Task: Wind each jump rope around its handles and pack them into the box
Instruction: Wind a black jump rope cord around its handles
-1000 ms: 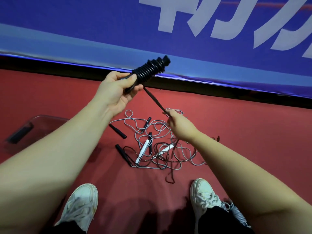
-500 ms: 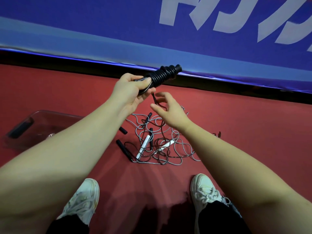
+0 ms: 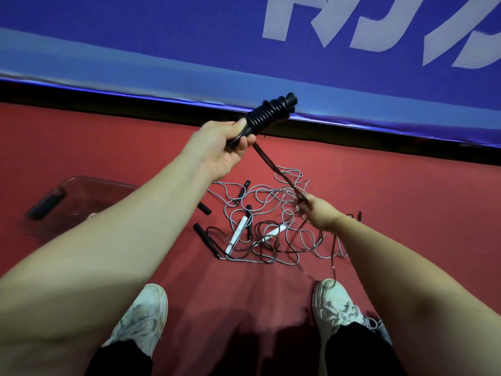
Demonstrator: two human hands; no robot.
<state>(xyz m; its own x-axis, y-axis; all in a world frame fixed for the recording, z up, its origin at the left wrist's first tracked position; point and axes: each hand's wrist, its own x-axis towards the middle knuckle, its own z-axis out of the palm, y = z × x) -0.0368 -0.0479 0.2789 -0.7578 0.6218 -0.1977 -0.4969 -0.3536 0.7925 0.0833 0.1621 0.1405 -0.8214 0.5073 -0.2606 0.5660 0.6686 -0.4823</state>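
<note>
two hands on the black rope [image 3: 267, 116]: our left hand [image 3: 222, 150] grips the wound handles [image 3: 290, 99] up high, right hand [image 3: 322, 215] pinches the taut tail [image 3: 273, 166]. if it snags the tangle [image 3: 268, 226] on the floor [image 3: 406, 199], coils could slip.

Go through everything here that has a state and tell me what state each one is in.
Black jump rope: partly wound into a tight bundle, tail not yet wound.
Left hand: grips the bundle's near end, held up.
Right hand: pinches the rope's tail, which runs taut.
Other jump ropes: unwound, tangled in a pile on the floor.
Clear box: on the floor, left of the pile, apart from it.
</note>
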